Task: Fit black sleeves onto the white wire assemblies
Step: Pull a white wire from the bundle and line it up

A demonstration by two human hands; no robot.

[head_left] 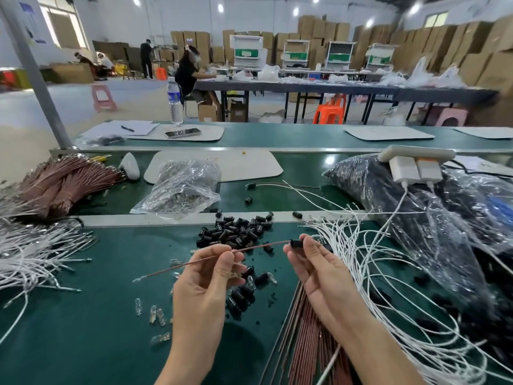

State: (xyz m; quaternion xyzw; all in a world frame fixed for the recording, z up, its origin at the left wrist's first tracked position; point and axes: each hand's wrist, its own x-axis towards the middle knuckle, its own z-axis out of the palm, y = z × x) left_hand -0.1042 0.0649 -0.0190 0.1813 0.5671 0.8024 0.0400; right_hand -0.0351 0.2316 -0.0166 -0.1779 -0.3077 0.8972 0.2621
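Sleeve (296, 243) sits between right hand (319, 273) fingers (308, 244); left hand (206, 276) pinches its wire (261, 245).

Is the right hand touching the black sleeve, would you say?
Touching; the head view shows the right hand pinching the black sleeve between thumb and finger.

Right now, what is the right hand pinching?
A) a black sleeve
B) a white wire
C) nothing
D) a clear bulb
A: the right hand pinches a black sleeve at the end of the brown wire, which the left hand pinches further along.
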